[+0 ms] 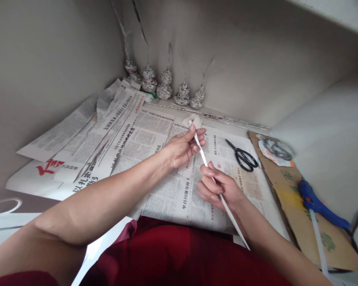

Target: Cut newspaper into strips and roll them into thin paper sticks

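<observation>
A thin white rolled-paper stick runs slantwise between my hands, its lower end reaching down over the red clothing. At its top, the paper spreads into a loose, partly unrolled white flap. My left hand pinches the stick just below that flap, thumb on top and the other fingers curled loosely. Lower down, the fingers of my right hand are wrapped round the stick. Both hands are over newspaper sheets spread on the table.
Black-handled scissors lie right of my hands. Beyond them are cardboard, a blue glue gun and a grey coiled bundle. Several woven paper gourds stand along the back wall, behind thin paper sticks. Newspaper strips are piled left.
</observation>
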`<state>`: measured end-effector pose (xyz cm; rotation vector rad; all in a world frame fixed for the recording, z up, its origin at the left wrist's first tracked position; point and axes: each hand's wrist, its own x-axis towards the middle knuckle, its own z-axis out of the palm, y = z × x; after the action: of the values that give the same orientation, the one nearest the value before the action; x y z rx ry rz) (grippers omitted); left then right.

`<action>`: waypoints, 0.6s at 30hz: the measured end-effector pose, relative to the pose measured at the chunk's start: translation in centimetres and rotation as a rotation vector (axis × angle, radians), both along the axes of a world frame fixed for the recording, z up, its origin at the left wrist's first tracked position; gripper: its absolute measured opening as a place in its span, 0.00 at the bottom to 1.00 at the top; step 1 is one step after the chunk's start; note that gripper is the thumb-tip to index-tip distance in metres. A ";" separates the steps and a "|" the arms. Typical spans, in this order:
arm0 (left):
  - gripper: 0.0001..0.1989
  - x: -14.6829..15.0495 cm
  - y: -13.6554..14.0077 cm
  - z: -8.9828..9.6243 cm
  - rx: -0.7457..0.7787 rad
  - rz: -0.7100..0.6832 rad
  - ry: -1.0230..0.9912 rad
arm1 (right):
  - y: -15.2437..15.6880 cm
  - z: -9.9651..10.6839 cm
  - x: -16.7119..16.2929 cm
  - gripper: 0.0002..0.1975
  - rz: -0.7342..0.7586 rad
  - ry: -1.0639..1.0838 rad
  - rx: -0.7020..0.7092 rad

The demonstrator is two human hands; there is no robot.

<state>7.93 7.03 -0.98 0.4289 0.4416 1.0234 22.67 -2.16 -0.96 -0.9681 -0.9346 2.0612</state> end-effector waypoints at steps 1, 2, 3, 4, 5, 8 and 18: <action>0.15 0.0 0.0 0.0 0.001 0.002 0.007 | 0.0 -0.1 0.0 0.19 -0.005 -0.043 0.006; 0.14 0.1 -0.1 -0.1 0.001 0.004 0.014 | 0.1 -0.1 0.0 0.20 -0.016 -0.108 0.028; 0.14 0.1 -0.1 -0.1 0.003 0.004 0.022 | 0.2 -0.1 0.0 0.22 -0.035 -0.194 0.073; 0.13 0.2 -0.2 -0.1 0.003 0.002 0.031 | 0.4 -0.1 -0.1 0.22 -0.063 -0.295 0.140; 0.13 0.2 -0.3 -0.2 0.004 -0.003 0.043 | 0.6 -0.1 -0.1 0.23 -0.095 -0.398 0.219; 0.13 0.4 -0.5 -0.2 0.006 -0.019 0.086 | 1.3 -0.3 -0.2 0.20 -0.171 -0.620 0.416; 0.13 0.5 -0.6 -0.4 0.025 -0.071 0.049 | 1.4 -0.4 -0.4 0.14 -0.105 0.019 0.039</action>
<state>8.41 6.39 -1.39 0.4894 0.4551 0.9521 22.24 -0.80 -1.37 -0.9557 -0.8921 1.9538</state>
